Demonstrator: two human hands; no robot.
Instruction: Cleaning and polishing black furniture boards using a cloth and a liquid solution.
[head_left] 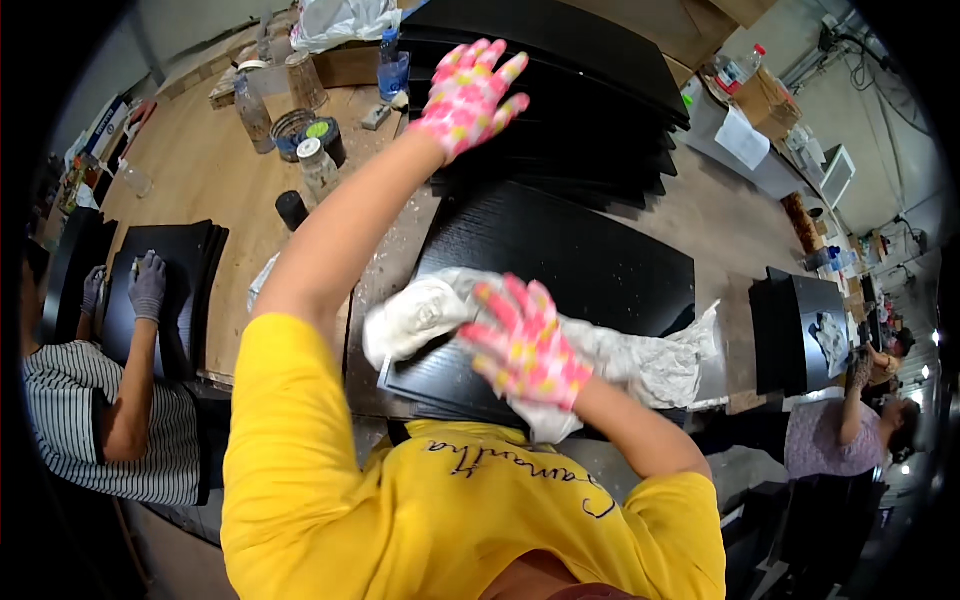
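Note:
My left hand (pixel 468 92), in a pink patterned glove, is stretched far out with its fingers spread, above the edge of a stack of black panels (pixel 590 110); it holds nothing. My right hand (pixel 527 347), in the same kind of glove, presses on a crumpled white cloth (pixel 420 315). The cloth lies on a single black panel (pixel 580 265) flat on the wooden workbench (pixel 205 175) in front of me. More of it trails to the right across the panel's near edge.
Plastic bottles (pixel 252 112), jars and a dark tin (pixel 318 135) stand at the bench's far left. A person in a striped shirt (pixel 85 420) with grey gloves handles black panels (pixel 170 290) on the left. Another person (pixel 835 435) works at a black panel (pixel 800 325) on the right.

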